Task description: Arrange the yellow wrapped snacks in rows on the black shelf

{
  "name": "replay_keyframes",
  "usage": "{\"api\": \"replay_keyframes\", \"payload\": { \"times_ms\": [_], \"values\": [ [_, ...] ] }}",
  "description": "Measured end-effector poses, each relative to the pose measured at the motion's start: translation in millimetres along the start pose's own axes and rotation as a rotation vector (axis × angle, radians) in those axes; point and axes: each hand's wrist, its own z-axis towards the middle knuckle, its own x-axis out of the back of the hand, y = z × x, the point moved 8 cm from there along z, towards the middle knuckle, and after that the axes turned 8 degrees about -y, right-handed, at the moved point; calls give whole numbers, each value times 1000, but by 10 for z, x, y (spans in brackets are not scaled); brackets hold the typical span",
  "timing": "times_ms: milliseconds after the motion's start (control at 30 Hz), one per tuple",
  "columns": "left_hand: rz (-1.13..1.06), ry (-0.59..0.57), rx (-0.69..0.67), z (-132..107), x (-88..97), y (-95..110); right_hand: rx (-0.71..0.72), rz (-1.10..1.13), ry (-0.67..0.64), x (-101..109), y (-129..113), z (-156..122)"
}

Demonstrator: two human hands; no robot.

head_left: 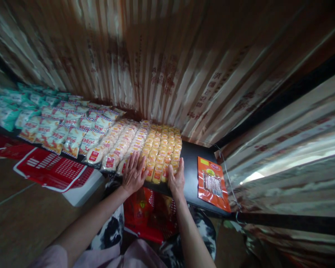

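Note:
My left hand [134, 173] lies flat with its fingers stretched, over the front edge where pale wrapped crackers [111, 162] meet yellow wrapped snacks [158, 169]. On the other side, my right hand [177, 176] is upright against the right front end of the yellow snacks, its thumb apart from its fingers. Neither hand grasps anything. The yellow snacks stand in several rows running back across the black shelf [190, 163]. Farther right on that shelf is an orange packet [213, 182] with a clear window showing thin sticks.
White snack bags [72, 130] and teal bags [8, 115] fill the shelf's left part. Below are a red basket [53, 167] and red packets [142, 208] near my knees. Corrugated sheeting [167, 70] with printed lettering rises behind; a thin wire [229, 178] hangs at right.

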Motion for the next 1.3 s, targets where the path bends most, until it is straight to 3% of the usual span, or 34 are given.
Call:
{"api": "replay_keyframes", "payload": {
  "times_ms": [300, 433, 567, 733, 967, 1067, 1167, 1300],
  "values": [
    [-36, 8, -16, 22, 42, -28, -6, -12, 52, -36, -39, -30],
    [-29, 24, -42, -28, 102, -51, 56, -76, 103, 31, -37, -89],
    [-5, 86, 22, -128, 145, -166, 147, -128, 119, 27, -104, -121],
    [12, 81, 41, -177, 57, -262, 182, -159, 56, -77, -148, -94],
    [2, 64, 30, -162, -9, -320, 227, -213, 78, -100, -119, -98],
    [3, 43, 21, -146, -11, -316, 254, -276, 147, -56, -161, -153],
    [1, 32, 22, -148, 38, -306, 306, -387, 241, -8, -255, -262],
    [9, 70, 73, -253, 208, -411, 395, -504, 238, -56, -348, -386]
  ]
}}
